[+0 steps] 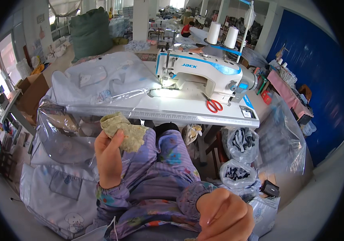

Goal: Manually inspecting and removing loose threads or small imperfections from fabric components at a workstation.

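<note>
My left hand (110, 154) is raised over my lap. Between its thumb and fingers it pinches a folded, mottled yellow-green flatbread (124, 131) with a ragged edge. Close to the camera at the lower right is my right hand (226, 215), its fingers curled closed; what they may hold is hidden. Beyond my knees stands a white and blue sewing machine (204, 68) with its lamp lit. Red-handled scissors (214, 105) lie on its white table (188, 114), apart from both hands.
Pale printed fabric (95, 78) under clear plastic covers the table's left side, and more fabric (59, 193) hangs below. Bags of dark scraps (240, 176) stand at the right. Two white thread cones (213, 33) top the machine. A large green sack (90, 34) stands behind.
</note>
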A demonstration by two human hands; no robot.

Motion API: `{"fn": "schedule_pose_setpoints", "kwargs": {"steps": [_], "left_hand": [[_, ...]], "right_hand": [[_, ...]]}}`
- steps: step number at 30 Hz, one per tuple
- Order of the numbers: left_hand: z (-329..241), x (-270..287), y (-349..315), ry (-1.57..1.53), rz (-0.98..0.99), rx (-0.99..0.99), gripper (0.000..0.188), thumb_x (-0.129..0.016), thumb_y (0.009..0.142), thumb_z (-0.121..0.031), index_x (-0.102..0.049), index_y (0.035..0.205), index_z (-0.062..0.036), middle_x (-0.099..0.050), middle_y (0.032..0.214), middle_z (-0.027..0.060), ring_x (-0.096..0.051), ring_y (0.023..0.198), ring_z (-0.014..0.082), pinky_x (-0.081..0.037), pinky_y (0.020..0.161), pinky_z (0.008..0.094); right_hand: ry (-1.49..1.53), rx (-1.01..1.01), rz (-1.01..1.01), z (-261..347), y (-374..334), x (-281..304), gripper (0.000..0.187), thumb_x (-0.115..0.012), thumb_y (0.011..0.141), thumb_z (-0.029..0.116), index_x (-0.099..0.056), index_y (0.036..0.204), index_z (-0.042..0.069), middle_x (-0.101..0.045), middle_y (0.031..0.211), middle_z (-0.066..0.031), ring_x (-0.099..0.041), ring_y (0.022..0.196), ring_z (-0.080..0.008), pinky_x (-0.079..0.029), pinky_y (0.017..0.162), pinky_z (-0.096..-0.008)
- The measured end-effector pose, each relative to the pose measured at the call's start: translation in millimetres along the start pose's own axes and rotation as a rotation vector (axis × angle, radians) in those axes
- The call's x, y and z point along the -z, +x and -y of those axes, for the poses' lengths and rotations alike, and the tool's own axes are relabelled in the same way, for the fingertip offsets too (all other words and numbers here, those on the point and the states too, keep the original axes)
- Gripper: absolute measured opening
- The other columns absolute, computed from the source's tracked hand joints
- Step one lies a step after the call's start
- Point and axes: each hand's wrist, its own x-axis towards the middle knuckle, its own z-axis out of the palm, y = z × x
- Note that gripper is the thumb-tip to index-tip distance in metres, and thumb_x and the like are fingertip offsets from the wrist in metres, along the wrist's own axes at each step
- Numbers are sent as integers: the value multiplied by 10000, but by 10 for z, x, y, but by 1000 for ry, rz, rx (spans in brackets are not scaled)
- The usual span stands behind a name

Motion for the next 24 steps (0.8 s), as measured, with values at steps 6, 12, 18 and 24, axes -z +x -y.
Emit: {"fn": "schedule_pose_setpoints", "kwargs": {"steps": [6,12,18,24], "left_hand": [[29,-15,3,6,-6,2,249,-617,977,-120,-654,1155,50,-713,1045,80,-669,933,136,-506,851,272],[75,99,-5,-88,12,-42,232,-640,977,-92,-652,1164,44,-707,1093,70,-657,992,139,-487,900,275],[54,73,-6,-86,25,-18,223,-634,975,-74,-654,1166,39,-710,1079,72,-662,979,141,-495,898,286],[29,34,-19,-83,22,-16,218,-624,973,-70,-652,1154,48,-713,1055,77,-671,948,146,-510,878,299]], "right_hand": [[-152,34,64,-122,238,39,183,-792,820,63,-679,682,105,-680,871,-19,-570,718,-134,-492,602,-293],[-293,-6,239,-642,24,464,124,-761,781,45,-750,900,12,-691,900,-115,-630,746,-239,-532,676,-388],[-147,-46,245,-481,67,418,154,-779,857,165,-681,799,62,-622,916,-80,-541,734,-174,-433,603,-356],[-82,-44,157,-474,61,367,105,-820,743,87,-780,824,33,-710,935,-84,-627,768,-170,-515,667,-342]]}}
